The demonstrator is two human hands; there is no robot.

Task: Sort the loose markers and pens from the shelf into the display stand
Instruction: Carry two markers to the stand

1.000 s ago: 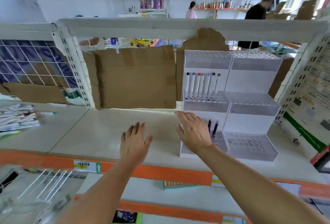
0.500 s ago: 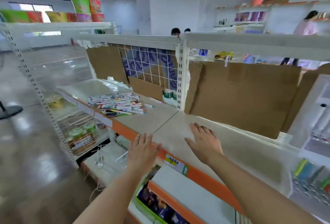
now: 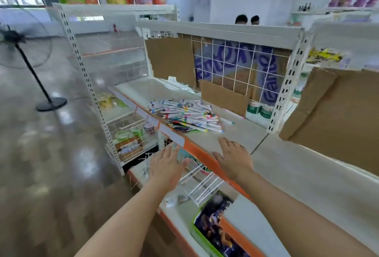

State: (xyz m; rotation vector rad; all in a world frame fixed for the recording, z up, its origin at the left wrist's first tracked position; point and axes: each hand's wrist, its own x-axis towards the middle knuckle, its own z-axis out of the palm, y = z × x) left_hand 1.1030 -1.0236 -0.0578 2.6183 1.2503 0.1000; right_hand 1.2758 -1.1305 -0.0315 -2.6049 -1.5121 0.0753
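Note:
A heap of loose markers and pens point(image 3: 185, 114), mostly white barrels with coloured caps, lies on the white shelf point(image 3: 242, 133) near its orange front edge. My right hand point(image 3: 232, 157) hovers flat over the shelf just short of the heap, fingers straight, holding nothing. My left hand point(image 3: 166, 165) is spread open in front of the shelf edge, lower and to the left, also empty. The display stand is out of view.
Cardboard sheets point(image 3: 336, 117) and a wire grid point(image 3: 235, 68) back the shelf. A perforated upright point(image 3: 287, 84) divides the bays. Wire baskets point(image 3: 131, 133) and a lower shelf sit below. A standing fan point(image 3: 26, 51) is on the floor at left. Two people stand behind the shelving.
The view has swung left, away from the display stand, and the pen heap is now close. Both open hands have moved toward the heap.

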